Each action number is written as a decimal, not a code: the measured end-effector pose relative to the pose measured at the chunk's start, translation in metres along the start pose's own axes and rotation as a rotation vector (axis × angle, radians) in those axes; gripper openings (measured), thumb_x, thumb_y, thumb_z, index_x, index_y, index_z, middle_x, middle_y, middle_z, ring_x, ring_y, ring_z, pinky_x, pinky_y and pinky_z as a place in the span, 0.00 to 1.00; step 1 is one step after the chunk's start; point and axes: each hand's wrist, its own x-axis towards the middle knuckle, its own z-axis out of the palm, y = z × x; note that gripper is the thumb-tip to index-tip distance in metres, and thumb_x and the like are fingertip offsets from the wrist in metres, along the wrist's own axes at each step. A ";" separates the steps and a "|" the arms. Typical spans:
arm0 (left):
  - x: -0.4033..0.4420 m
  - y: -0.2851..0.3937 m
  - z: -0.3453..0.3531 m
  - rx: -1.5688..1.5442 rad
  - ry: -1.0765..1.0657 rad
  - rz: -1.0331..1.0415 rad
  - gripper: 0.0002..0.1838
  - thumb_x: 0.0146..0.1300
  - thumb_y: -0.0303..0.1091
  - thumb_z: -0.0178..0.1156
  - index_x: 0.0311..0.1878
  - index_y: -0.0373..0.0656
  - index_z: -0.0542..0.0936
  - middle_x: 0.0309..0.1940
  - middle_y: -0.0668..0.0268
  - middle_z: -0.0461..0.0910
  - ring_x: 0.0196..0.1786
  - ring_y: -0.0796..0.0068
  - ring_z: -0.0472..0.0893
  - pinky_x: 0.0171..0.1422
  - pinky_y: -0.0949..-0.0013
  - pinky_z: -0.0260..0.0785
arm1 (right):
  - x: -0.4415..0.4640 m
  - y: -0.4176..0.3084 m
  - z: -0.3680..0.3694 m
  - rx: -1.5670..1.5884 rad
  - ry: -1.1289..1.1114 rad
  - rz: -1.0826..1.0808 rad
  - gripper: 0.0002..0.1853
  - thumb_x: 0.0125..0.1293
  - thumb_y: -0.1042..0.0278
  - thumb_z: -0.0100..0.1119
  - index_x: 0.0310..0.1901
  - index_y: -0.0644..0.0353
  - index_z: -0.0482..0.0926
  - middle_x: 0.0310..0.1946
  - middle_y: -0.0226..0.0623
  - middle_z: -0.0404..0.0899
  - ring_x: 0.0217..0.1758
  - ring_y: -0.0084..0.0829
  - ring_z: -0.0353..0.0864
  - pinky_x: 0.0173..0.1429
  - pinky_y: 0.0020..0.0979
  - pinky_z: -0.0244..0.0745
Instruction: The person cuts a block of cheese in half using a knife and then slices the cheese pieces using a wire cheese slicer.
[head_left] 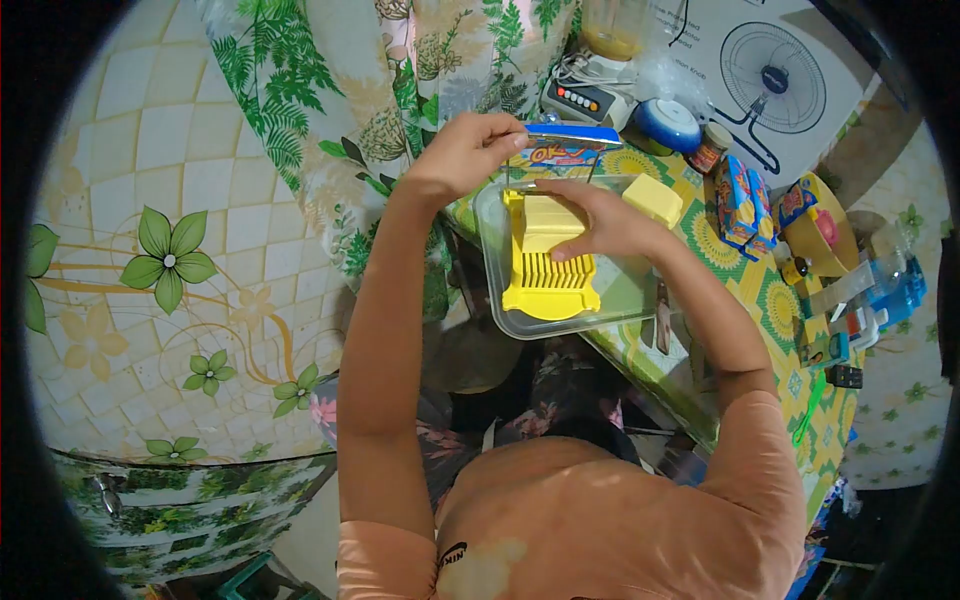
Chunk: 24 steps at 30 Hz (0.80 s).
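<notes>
A yellow slotted slicer [550,295] lies in a clear plastic tray [497,300] near the table's edge. My left hand [475,150] pinches the end of the slicer's raised blue-topped frame [575,132]. Under my right hand [605,220] is a pale yellow block [548,222], resting on the slicer's slots, with thumb and fingers around it. Another pale yellow block [653,200] sits in the tray's far right corner, just beyond my right wrist.
A knife [662,318] lies by the tray's right side. Behind stand a blender [590,95], a blue-and-white bowl [667,126] and a jar [710,148]. Blue packets [738,200], a yellow bowl [835,235] and a green item [810,408] are on the right.
</notes>
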 end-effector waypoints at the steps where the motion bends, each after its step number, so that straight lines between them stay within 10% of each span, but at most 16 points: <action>1: -0.002 0.004 -0.001 -0.001 -0.005 -0.012 0.14 0.73 0.37 0.56 0.48 0.33 0.81 0.36 0.69 0.81 0.42 0.79 0.74 0.52 0.70 0.69 | -0.003 0.000 0.000 -0.023 0.012 0.002 0.53 0.49 0.53 0.80 0.74 0.63 0.61 0.70 0.48 0.69 0.73 0.42 0.68 0.76 0.38 0.61; 24: -0.051 0.011 0.029 -0.127 0.122 0.005 0.15 0.73 0.34 0.58 0.56 0.35 0.82 0.56 0.59 0.83 0.62 0.70 0.78 0.69 0.67 0.65 | -0.038 0.024 0.050 0.526 0.438 0.178 0.44 0.55 0.57 0.80 0.63 0.69 0.59 0.62 0.51 0.71 0.65 0.39 0.74 0.64 0.40 0.76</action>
